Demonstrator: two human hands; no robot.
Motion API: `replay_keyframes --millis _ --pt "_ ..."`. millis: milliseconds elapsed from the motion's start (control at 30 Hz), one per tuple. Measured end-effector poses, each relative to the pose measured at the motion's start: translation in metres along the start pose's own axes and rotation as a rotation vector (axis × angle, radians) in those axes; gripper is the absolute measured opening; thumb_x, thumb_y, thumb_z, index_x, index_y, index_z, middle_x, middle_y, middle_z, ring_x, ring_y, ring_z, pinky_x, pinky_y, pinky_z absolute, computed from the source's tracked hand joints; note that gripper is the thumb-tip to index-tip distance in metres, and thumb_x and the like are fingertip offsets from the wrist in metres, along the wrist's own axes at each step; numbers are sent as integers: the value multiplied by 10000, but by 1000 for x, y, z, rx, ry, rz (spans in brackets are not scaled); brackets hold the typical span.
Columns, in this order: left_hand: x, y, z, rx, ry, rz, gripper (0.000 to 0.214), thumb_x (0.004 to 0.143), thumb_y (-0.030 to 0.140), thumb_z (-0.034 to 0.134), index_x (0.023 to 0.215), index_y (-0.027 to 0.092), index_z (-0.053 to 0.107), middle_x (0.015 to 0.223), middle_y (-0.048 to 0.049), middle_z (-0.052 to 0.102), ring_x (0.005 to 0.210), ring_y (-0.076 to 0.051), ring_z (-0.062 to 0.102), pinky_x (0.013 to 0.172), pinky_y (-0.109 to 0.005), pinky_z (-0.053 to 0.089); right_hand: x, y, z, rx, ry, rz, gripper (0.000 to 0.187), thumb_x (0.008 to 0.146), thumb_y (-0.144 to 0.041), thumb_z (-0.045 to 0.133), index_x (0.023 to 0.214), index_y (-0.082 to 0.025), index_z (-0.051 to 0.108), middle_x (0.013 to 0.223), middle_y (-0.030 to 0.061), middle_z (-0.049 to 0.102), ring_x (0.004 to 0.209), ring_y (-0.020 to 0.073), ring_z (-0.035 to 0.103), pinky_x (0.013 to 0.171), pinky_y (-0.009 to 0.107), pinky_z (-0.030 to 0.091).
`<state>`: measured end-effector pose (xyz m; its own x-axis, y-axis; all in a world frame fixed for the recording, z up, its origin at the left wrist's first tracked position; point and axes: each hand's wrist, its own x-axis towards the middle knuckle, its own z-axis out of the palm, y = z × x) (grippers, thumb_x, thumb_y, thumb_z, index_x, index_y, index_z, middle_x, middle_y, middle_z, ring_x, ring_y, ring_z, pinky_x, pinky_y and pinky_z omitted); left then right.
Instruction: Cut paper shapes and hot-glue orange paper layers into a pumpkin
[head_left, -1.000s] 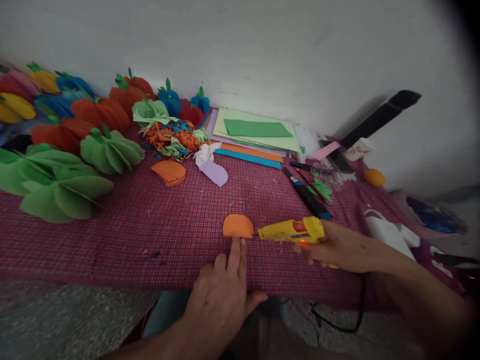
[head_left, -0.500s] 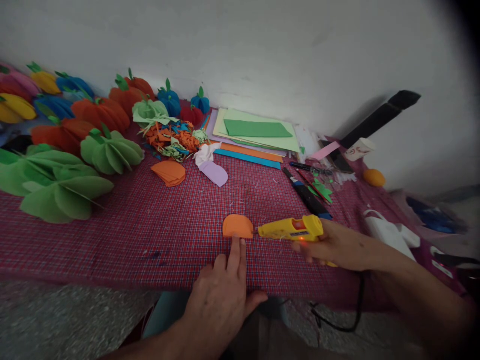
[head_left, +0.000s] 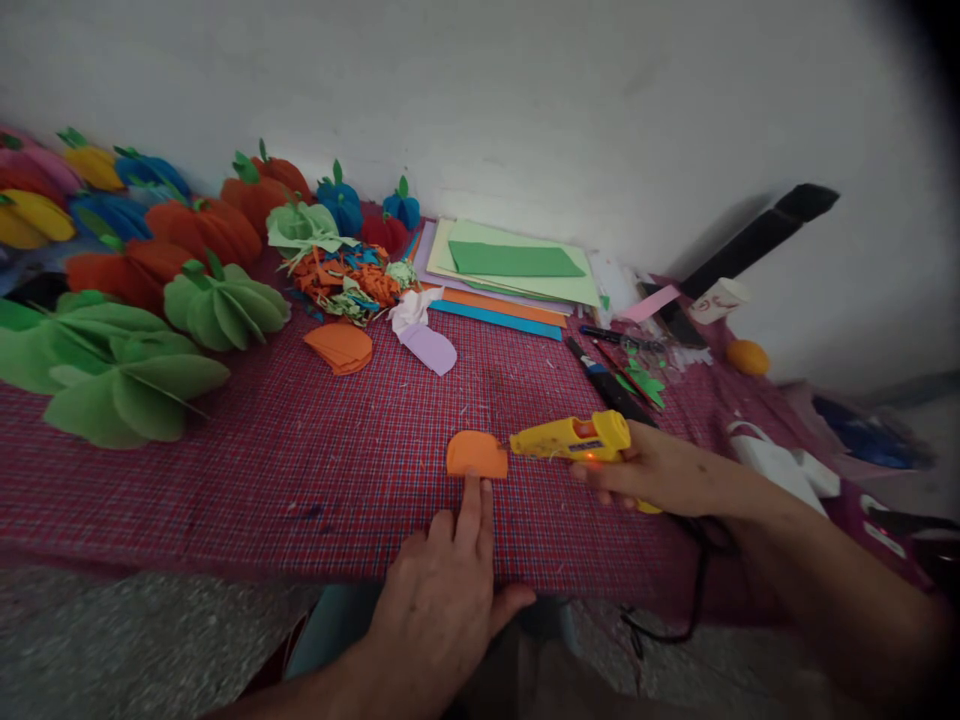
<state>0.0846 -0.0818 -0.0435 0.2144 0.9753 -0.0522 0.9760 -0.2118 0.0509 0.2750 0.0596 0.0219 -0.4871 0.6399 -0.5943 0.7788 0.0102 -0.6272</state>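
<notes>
A folded orange paper piece point(head_left: 476, 454) lies on the red checked tablecloth point(head_left: 300, 450) near the front edge. My left hand point(head_left: 450, 580) rests flat on the cloth, two stretched fingers touching the piece's near edge. My right hand point(head_left: 660, 470) is wrapped round a yellow glue gun point(head_left: 574, 438), whose nozzle meets the right edge of the orange piece. The gun's black cord point(head_left: 694, 600) hangs off the table front.
Green, orange, blue and yellow paper pumpkins point(head_left: 217, 300) crowd the left and back. Paper scraps point(head_left: 341, 275), a stack of orange cut-outs point(head_left: 339, 346), a lilac piece point(head_left: 429, 346), coloured sheets point(head_left: 510, 265), pens point(head_left: 607, 380), a paper cup point(head_left: 718, 298) and an orange ball point(head_left: 748, 356) lie behind.
My right hand moved the glue gun a little left and away, bringing its nozzle up to the orange piece's right edge. My left hand stayed put.
</notes>
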Motion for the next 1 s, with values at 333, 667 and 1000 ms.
replay_keyframes --millis 333,667,1000 --pt "2 1 2 15 -2 -1 729 802 579 441 1346 96 395 1366 -184 434 751 -214 581 540 -346 525 -1 -2 -2 -22 6 -6 317 769 -461 563 819 -148 577 592 -9 556 438 62 462 375 163 375" --pt "-1 1 2 32 5 2 716 813 575 423 1346 98 398 1375 -179 424 760 -210 583 551 -331 522 -15 1 4 20 -40 0 252 760 -408 587 815 -166 554 611 -17 551 473 70 478 423 173 408" --pt "1 1 6 30 15 -5 736 798 597 427 1344 104 407 1374 -173 429 753 -218 581 539 -337 519 -20 0 7 12 -67 -7 238 758 -393 570 806 -160 557 619 -11 562 490 78 485 438 185 408"
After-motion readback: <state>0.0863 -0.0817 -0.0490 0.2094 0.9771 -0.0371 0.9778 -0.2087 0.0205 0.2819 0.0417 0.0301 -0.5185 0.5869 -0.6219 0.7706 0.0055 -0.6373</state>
